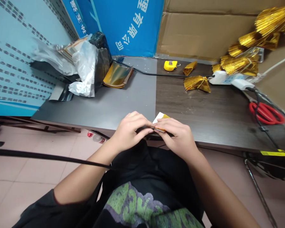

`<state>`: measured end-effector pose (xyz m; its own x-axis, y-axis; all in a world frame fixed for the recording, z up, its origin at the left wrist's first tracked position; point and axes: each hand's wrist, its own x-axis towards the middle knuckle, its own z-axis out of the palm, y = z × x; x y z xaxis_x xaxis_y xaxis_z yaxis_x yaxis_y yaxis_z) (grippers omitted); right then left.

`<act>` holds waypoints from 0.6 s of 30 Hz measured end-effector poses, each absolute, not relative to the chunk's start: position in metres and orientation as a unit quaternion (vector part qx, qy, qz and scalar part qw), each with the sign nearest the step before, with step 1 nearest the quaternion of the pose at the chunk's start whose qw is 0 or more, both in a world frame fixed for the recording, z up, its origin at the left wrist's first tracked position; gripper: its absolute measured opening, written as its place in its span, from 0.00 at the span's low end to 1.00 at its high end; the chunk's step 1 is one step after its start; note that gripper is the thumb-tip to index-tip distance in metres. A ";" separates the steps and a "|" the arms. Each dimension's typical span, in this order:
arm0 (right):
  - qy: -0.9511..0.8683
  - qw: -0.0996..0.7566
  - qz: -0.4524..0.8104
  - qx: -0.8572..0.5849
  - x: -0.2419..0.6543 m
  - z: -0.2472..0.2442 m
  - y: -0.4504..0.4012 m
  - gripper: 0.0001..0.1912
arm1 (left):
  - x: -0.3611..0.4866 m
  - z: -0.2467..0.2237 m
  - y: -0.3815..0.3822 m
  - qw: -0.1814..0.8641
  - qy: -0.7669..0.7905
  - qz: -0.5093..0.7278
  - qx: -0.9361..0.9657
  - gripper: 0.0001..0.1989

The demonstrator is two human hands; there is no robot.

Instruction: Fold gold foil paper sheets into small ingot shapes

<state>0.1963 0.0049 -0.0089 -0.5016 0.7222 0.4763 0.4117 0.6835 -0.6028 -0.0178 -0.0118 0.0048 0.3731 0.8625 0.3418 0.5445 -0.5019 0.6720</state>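
At the front edge of the desk, a small folded sheet of gold foil paper [165,116] with a white underside lies between my two hands. My left hand [133,128] pinches its left side between thumb and fingers. From the other side, my right hand [177,133] grips it with the fingers curled over its top and the thumb below. Parts of the folded paper are hidden behind the fingers. Farther back stands a stack of gold foil sheets [117,75], slightly curved. A bundle of folded gold paper [197,84] and a single folded gold piece [190,67] lie to the right.
A yellow tape measure [170,65] sits at the back. Crumpled plastic bags [85,63] stand at the left. On the right are a white power strip [224,77], red-handled scissors [267,113] and more gold bundles [238,65]. A black cable [161,74] crosses the desk.
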 end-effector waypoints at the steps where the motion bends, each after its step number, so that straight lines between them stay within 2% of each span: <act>1: -0.831 0.375 0.229 -0.340 0.197 -0.008 0.006 0.10 | -0.017 0.006 -0.011 0.240 0.437 0.353 0.792 0.06; 10: -0.700 0.459 0.380 -0.393 0.199 0.001 0.006 0.05 | 0.002 0.026 0.002 0.304 0.416 0.450 0.729 0.04; 14: -0.662 0.514 0.390 -0.382 0.199 0.006 0.004 0.04 | 0.010 0.035 0.006 0.294 0.395 0.470 0.732 0.04; 18: -0.643 0.529 0.411 -0.371 0.198 0.017 0.002 0.06 | 0.014 0.043 0.007 0.291 0.385 0.482 0.731 0.04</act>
